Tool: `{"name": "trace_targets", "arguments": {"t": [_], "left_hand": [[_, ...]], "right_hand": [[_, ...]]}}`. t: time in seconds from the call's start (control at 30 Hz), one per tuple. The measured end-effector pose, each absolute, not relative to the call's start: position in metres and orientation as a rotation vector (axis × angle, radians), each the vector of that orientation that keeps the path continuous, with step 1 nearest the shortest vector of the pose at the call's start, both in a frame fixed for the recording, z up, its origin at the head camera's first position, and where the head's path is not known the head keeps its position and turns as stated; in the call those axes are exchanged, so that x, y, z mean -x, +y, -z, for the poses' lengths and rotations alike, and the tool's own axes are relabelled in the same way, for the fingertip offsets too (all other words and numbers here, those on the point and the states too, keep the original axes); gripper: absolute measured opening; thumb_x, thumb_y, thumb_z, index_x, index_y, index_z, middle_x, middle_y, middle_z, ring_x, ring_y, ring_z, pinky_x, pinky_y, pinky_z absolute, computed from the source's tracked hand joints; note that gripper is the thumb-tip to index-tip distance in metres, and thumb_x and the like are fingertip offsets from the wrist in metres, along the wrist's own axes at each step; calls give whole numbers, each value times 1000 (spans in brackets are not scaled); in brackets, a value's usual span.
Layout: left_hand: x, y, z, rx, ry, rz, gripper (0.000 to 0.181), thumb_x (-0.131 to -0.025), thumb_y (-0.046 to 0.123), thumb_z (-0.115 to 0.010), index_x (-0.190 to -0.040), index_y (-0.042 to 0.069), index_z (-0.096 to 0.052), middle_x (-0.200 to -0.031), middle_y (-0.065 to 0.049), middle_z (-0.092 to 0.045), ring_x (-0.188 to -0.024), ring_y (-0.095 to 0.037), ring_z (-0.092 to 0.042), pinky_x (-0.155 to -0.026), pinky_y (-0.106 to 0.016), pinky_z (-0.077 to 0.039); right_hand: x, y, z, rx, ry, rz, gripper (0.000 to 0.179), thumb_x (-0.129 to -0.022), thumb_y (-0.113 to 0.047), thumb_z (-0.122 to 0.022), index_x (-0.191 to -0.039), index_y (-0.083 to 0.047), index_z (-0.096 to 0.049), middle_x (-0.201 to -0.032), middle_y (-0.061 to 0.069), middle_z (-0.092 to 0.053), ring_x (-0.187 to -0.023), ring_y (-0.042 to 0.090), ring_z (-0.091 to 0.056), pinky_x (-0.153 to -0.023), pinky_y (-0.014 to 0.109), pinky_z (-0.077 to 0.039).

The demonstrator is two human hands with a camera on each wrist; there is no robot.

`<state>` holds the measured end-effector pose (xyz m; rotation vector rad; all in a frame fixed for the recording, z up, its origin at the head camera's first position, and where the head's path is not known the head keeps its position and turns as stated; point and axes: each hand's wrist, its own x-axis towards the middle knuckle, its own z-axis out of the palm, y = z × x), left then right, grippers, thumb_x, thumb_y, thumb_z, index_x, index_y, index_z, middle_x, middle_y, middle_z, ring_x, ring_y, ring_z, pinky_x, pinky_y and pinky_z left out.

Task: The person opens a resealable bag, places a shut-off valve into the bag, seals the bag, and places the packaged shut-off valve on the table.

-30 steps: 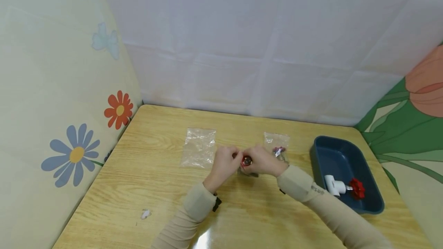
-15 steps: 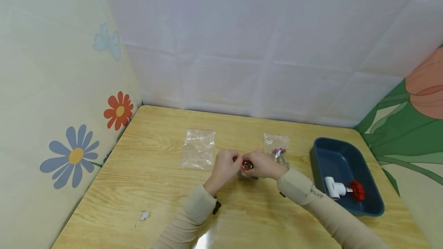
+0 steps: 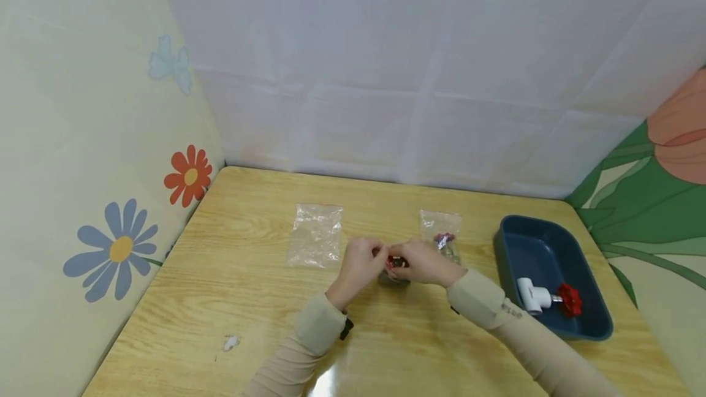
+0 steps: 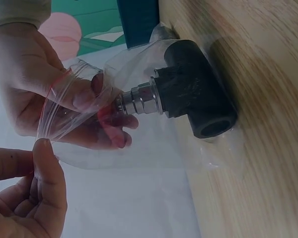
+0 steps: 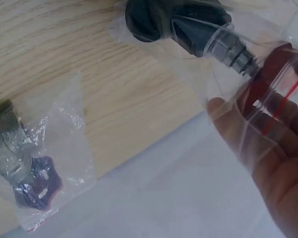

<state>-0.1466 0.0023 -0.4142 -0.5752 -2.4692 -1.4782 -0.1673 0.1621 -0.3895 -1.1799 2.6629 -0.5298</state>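
Observation:
Upright on the table stands a dark tee-shaped valve (image 4: 201, 94) with a metal stem and red handwheel, inside a clear zip-lock bag (image 4: 159, 151). With finger and thumb, my left hand (image 3: 358, 262) pinches the edge of the bag's mouth, as the left wrist view shows. My right hand (image 3: 427, 263) grips the red handwheel (image 5: 263, 79) near the top of the bag. Whether those fingers are inside the bag or press through the film, I cannot tell. Fingers and film partly cover the handwheel.
A second bagged valve (image 5: 20, 158) lies on the table (image 3: 248, 299) beyond my right hand. A flat clear bag (image 3: 314, 236) lies behind my left hand. At the right, a dark blue tray (image 3: 503, 250) holds a white tee valve (image 3: 532, 296) with a red handwheel.
My right hand has shifted slightly to the right, and its fingers cover the handwheel differently. The left hand stays nearly in place at the bag's mouth.

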Motion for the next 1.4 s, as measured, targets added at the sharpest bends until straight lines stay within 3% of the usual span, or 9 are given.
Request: {"name": "trace_targets", "arguments": {"t": [0.27,0.5,0.7,0.8,1.0,1.17,1.4], "left_hand": [[147,4,412,567,-2457,1522,17,-83,0,-55,-75,-4,-69,-64,-10,-65,-41,1,-40,-38,-13,-36],[148,4,409,585,-2441,1499,17,-83,0,-55,-75,-6,-69,-60,-8,-63,-41,1,-42,-38,-14,-37],[149,3,409,564,-2431,1552,18,-83,-1,-55,-72,-6,-68,-55,-4,-60,-41,0,-43,-38,-15,-38],[149,2,410,540,-2443,1584,18,-83,0,-55,-71,-6,-67,-53,-2,-58,-40,-1,-44,-38,-15,-39],[150,0,411,531,-2461,1609,18,-84,2,-54,-75,-6,-68,-55,-1,-59,-41,-2,-47,-38,-17,-41],[148,0,412,536,-2452,1605,18,-83,1,-54,-72,-5,-67,-54,-1,-59,-41,-3,-46,-38,-17,-41],[144,-1,414,520,-2448,1638,18,-83,2,-55,-73,-5,-68,-56,-1,-60,-41,-2,-46,-39,-18,-42]], "right_hand": [[166,165,385,1330,2718,506,8,-79,-5,-67,-80,-10,-61,-73,-4,-60,-62,5,-52,-54,19,-43],[164,170,373,1328,2778,433,6,-78,-7,-69,-84,-8,-67,-84,4,-67,-70,14,-62,-59,23,-48],[158,179,375,1336,3039,489,11,-71,3,-71,-73,-4,-63,-73,5,-64,-64,16,-59,-55,27,-48],[155,186,379,1194,3203,560,15,-69,3,-73,-77,0,-62,-73,8,-60,-64,18,-57,-55,30,-48],[150,197,377,654,3174,633,22,-80,-13,-69,-92,3,-60,-61,2,-51,-50,11,-46,-47,29,-40],[149,201,378,597,3050,728,7,-82,-8,-63,-76,-4,-64,-60,-3,-54,-50,7,-51,-48,27,-45],[145,201,384,587,3033,849,18,-81,-1,-58,-66,-9,-62,-58,-5,-52,-48,6,-47,-48,25,-42]]}}
